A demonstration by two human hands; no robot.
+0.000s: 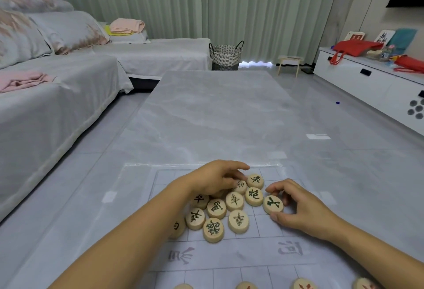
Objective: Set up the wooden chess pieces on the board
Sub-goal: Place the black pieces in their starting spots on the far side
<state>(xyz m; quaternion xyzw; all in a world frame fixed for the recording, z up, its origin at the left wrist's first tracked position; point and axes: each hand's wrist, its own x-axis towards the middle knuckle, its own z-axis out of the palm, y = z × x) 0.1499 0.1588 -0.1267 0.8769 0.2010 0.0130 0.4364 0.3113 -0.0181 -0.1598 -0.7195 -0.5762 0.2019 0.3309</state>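
A grey marble coffee table (218, 116) runs away from the viewer. A thin printed Chinese chess board (229, 256) lies flat at the table's near end, with its river band crossing below the hands.

Both forearms come in from the board's near corners and angle inward.

The left hand (213, 179) is palm down over the far left part of a heap of green-lettered wooden discs (234, 201). Its fingers are bent and the forefinger reaches furthest. Its fingertips meet a blurred disc (239, 185) at the far side of the heap and cover part of it; I cannot tell whether they grip it or only touch it.

The right hand (298, 208) lies on its side at the heap's right edge, half closed. Its thumb and curled fingers pinch the rightmost disc (273, 204) by opposite rims.

The heap sits on the far half of the board, its discs touching one another. The left forearm half hides one disc.

The frame cuts off a row of red-lettered discs (304, 285) along the board's near edge.
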